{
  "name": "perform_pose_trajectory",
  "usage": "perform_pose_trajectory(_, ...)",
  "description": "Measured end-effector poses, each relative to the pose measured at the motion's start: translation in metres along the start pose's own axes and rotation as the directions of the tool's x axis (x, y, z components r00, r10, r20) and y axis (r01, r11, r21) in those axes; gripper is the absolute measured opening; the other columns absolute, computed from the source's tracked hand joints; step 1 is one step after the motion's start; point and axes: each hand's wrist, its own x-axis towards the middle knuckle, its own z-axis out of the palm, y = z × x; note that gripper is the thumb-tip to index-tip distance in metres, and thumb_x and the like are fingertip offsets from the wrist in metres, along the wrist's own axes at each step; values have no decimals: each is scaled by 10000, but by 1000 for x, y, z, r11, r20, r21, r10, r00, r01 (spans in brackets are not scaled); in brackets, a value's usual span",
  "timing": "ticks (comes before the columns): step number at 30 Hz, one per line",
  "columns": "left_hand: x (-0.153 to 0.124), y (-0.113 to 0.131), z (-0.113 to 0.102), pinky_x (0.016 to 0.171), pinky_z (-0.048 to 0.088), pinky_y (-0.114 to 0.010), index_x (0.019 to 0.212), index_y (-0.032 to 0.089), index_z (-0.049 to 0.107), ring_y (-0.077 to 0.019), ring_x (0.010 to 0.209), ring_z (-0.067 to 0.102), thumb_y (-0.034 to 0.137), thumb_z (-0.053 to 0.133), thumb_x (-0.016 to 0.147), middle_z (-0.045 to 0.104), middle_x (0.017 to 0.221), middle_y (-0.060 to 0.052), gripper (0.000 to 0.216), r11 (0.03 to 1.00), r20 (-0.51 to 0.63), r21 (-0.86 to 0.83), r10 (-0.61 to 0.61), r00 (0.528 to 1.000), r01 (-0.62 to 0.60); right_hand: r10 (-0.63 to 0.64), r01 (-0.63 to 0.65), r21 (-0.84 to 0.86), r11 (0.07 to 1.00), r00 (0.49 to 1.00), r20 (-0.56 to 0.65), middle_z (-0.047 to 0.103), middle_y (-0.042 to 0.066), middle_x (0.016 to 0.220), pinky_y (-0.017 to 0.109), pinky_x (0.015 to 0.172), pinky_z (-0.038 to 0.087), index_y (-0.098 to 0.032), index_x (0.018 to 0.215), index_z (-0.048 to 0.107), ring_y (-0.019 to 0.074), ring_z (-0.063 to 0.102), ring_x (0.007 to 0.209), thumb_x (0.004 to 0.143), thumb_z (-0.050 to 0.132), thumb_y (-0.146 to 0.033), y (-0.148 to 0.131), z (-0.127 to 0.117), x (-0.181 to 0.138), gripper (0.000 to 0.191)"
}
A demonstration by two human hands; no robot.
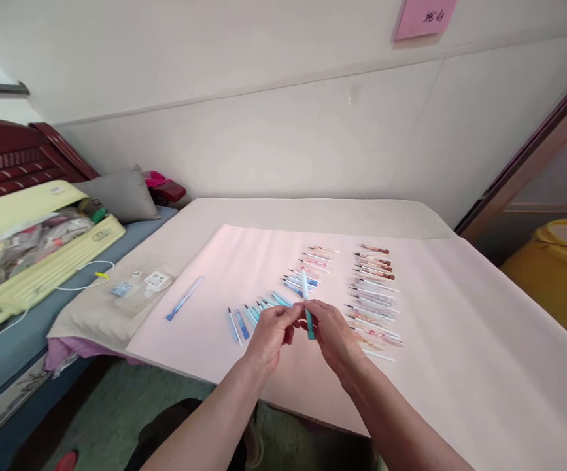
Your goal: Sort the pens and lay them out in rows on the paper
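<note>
A white and teal pen (310, 325) is held over the near middle of the table, its pale tip end pointing away from me. My right hand (329, 327) grips it with bent fingers. From the other side, my left hand (271, 333) pinches at the middle of the same pen, fingertips close to those of the right. Beneath and left of the hands lie light blue pens (251, 315) and a dark blue cap piece (242, 324). Beyond the hands is a slanted row of pens with blue and pink parts (315, 263).
To the right runs a column of white, pink and brown pens (374, 304). A single blue pen (185, 298) lies at the left on the pink table cover (440, 353). Clear plastic bags (148, 288) rest at the table's left edge, beside a bed with a grey pillow (121, 196).
</note>
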Motion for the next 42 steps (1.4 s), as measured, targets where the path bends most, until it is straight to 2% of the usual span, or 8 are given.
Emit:
perform_pose_trajectory(6,12,18,-20,620,440,-258,889,134,639,-154,733,596,354,649,726,648,870,-100,274,947,30,-321,-2,1000,11,162,-169,17,985,964,212,564,2,607,221,414,293,-167,719,558,82,432,420,791,491,-363,1,8,-3,219)
perform_pose_trajectory(11,6,25,-20,592,427,-270,913,123,625,-221,810,623,298,662,719,667,900,-139,264,915,54,-403,-5,999,26,67,-27,-177,984,973,223,292,-82,442,224,399,145,-186,706,512,64,199,389,839,427,-376,10,22,-8,247)
perform_pose_trajectory(18,-5,30,-24,658,435,-260,730,121,614,-140,674,596,306,688,695,662,756,-87,202,958,-117,-284,10,993,-43,-271,292,-796,530,948,168,383,-46,528,245,502,231,-214,680,428,108,304,493,860,407,-384,19,25,-11,249)
perform_pose_trajectory(22,-6,30,-25,779,453,-315,914,132,636,-187,839,614,244,674,702,664,897,-111,242,898,11,-440,9,1000,-4,-248,304,-790,532,948,198,395,-44,548,234,508,259,-220,683,406,117,344,518,885,363,-409,12,20,-11,279)
perform_pose_trajectory(27,-3,27,-26,638,436,-260,687,131,596,-120,618,567,260,731,640,626,684,-51,192,968,-147,-248,6,989,-43,-232,291,-837,464,951,202,357,-57,520,230,486,222,-224,676,381,113,299,500,883,366,-413,7,16,-13,281)
perform_pose_trajectory(31,-5,29,-24,694,445,-278,820,148,623,-136,698,584,288,705,674,645,767,-65,218,944,-42,-330,5,999,-18,-252,286,-869,405,948,194,383,-52,513,223,483,216,-221,676,397,109,312,490,888,353,-401,7,13,-13,281)
perform_pose_trajectory(38,-5,26,-24,626,429,-250,675,142,575,-113,616,556,309,712,666,616,681,-36,216,971,-137,-235,16,990,-48,-407,350,-933,86,867,287,511,-11,493,240,473,178,-201,719,515,119,416,433,889,331,-363,12,14,-15,299)
perform_pose_trajectory(42,-6,27,-25,729,446,-275,816,150,622,-153,788,598,304,669,712,649,835,-70,192,938,-18,-345,8,1000,-14,-385,304,-948,95,889,247,526,-10,485,232,463,189,-205,748,526,129,454,435,892,327,-366,11,13,-13,294)
